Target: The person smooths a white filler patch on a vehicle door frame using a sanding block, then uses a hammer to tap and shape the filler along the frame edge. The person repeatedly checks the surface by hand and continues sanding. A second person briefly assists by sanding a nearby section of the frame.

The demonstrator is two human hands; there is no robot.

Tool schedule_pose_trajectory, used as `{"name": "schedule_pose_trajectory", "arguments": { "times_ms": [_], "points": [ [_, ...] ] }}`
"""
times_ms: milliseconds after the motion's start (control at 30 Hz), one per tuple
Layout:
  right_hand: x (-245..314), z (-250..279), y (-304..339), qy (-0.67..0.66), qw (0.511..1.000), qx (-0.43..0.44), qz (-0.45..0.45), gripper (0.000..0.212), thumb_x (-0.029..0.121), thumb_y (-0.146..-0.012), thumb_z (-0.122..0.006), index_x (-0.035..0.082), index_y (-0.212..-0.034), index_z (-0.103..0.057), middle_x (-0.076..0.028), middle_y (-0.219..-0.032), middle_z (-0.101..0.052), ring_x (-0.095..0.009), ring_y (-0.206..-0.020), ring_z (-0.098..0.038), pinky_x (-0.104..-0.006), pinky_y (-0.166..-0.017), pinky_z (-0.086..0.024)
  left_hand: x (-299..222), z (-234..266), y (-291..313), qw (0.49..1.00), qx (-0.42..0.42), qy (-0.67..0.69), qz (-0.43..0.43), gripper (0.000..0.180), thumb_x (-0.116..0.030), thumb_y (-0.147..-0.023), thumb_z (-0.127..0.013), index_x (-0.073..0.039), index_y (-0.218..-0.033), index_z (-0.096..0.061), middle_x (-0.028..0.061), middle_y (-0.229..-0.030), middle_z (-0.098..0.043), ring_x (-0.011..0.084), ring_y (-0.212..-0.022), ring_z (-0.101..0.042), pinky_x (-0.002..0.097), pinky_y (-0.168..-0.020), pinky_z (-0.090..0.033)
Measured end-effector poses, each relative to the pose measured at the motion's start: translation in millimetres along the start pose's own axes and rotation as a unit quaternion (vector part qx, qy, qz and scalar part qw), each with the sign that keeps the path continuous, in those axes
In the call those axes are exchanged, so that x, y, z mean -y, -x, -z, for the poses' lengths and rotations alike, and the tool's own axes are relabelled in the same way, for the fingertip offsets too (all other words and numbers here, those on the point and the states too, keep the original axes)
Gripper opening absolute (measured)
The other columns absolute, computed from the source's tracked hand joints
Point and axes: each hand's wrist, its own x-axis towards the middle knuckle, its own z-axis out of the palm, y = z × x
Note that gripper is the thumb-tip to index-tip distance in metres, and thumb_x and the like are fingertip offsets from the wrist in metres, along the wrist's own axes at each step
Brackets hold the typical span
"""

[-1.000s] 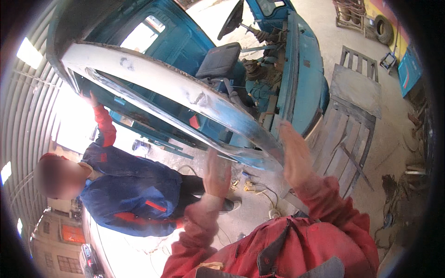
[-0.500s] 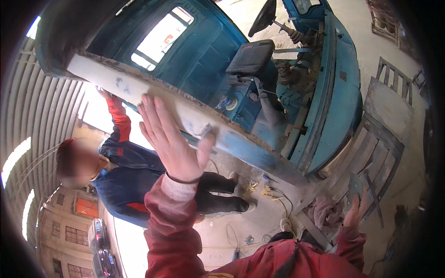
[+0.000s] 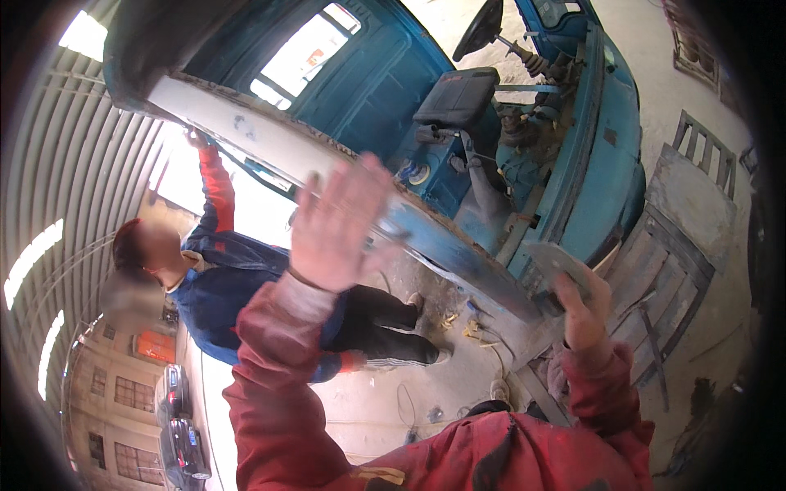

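Observation:
My left hand [image 3: 337,225] is up in front of the cab's door pillar [image 3: 270,141], its fingers stretched out and apart, blurred by motion. Whether it touches the pillar I cannot tell. The pillar is whitish at its upper end and turns blue lower down. In my right hand [image 3: 587,309] is a thin, flat grey scraper [image 3: 558,263], gripped between thumb and fingers. It is near the lower end of the pillar, beside the blue cab [image 3: 602,176].
Another person [image 3: 237,286] in a blue jacket stands at left, one arm [image 3: 214,184] raised toward the pillar. Inside the cab are a black seat [image 3: 458,96] and steering wheel [image 3: 478,29]. A slatted wooden frame [image 3: 663,258] lies at right. Yellow items [image 3: 471,327] and cords are on the floor.
My right hand has risen with the scraper, from low at the right to beside the cab's lower edge. My left hand has shifted right and down along the pillar. The whole view has turned slightly.

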Motion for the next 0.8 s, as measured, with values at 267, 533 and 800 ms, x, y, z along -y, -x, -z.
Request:
{"name": "schedule_pose_trajectory", "arguments": {
  "times_ms": [267,533,800],
  "points": [
    [62,-82,-76,-0.116,0.966,0.147,0.179,0.040,0.014,-0.107,-0.049,-0.002,-0.143,-0.055,-0.008,-0.118,-0.068,-0.008,-0.092,-0.056,-0.0231,-0.085,-0.048,31,27,-29,0.993,-0.083,0.056,0.068,0.046,-0.040,-0.095,-0.062,-0.003,-0.123,-0.065,0.0175,-0.130,-0.060,0.0412,-0.137,-0.048,0.0585,-0.112,-0.034],
    [53,-82,-88,-0.168,0.962,0.188,0.101,0.040,0.016,-0.108,-0.048,-0.001,-0.144,-0.054,-0.005,-0.118,-0.066,-0.006,-0.084,-0.050,-0.0227,-0.079,-0.046,-7,15,-33,0.989,-0.049,0.136,0.006,0.027,-0.012,-0.077,-0.075,-0.006,-0.102,-0.071,0.0127,-0.113,-0.061,0.0396,-0.130,-0.054,0.0556,-0.105,-0.043],
    [44,-82,-111,-0.107,0.939,0.243,0.217,0.044,0.020,-0.107,-0.047,-0.002,-0.145,-0.053,-0.017,-0.131,-0.065,-0.022,-0.104,-0.062,-0.0342,-0.097,-0.045,77,25,-66,0.987,-0.142,0.059,0.043,0.022,-0.014,-0.095,-0.052,-0.003,-0.088,-0.069,0.0195,-0.123,-0.062,0.0394,-0.139,-0.042,0.0510,-0.113,-0.035]
  ]
}}
